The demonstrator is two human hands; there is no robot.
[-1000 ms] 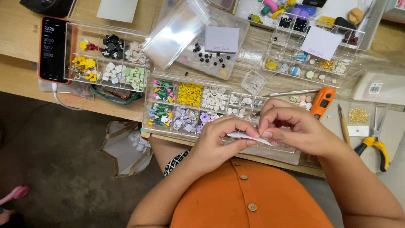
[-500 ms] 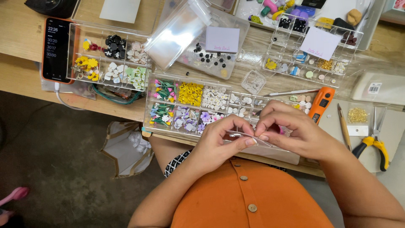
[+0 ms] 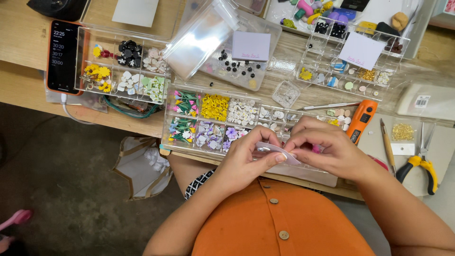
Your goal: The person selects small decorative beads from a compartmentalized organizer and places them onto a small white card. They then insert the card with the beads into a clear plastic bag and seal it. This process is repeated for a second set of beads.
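Since half a second ago both hands have barely shifted, staying pressed together over the small pale lilac card (image 3: 279,152). That card sits pinched between the left hand (image 3: 246,161) at nine o'clock and the right hand (image 3: 327,149) at three o'clock, thumbs and fingertips closed on its edges, probably to steady it while a tiny piece is fitted. At twelve o'clock lies the clear compartmented plastic box of small flower beads (image 3: 213,118), close for easy picking. At two o'clock rests the orange utility knife (image 3: 361,121).

Crowded bead trays (image 3: 215,118) ahead (orange tool (image 3: 361,121), pliers (image 3: 422,163) rightward)
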